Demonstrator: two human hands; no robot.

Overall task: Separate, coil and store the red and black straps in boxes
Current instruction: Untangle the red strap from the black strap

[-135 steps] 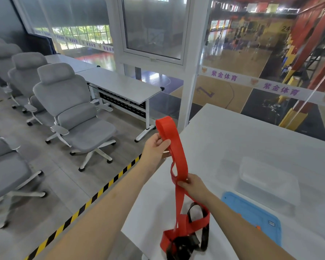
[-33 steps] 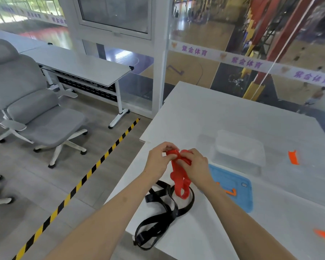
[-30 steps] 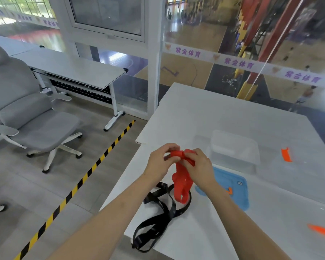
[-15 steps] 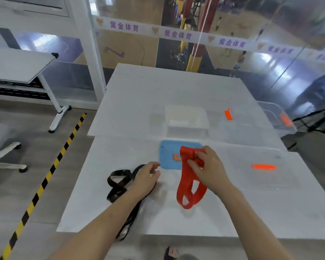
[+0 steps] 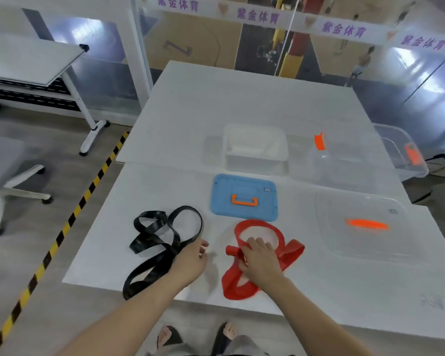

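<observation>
Right hand (image 5: 258, 258): down on the red strap (image 5: 257, 228), fingers pressing and pinching it where its loops cross, a short rolled end poking out just left of the knuckles.
Left hand (image 5: 192, 260): loosely curled and holding nothing, fingertips at the near edge of the black strap (image 5: 162, 240), and whether they touch it, cannot tell.
Red strap: flat on the white worktop (image 5: 242, 104), one loop open ahead of the hand, another trailing back to the near edge.
Black strap: lying in slack, twisted loops to the left, apart from the red one.
Blue lid (image 5: 244, 199): orange handle up, just beyond the red strap's far loop.
Small clear box (image 5: 254, 147): open, behind the blue lid.
Clear lid (image 5: 362, 224): orange handle, right of the red strap.
Large clear box (image 5: 344, 163): far right, with an orange clip on its rim.
</observation>
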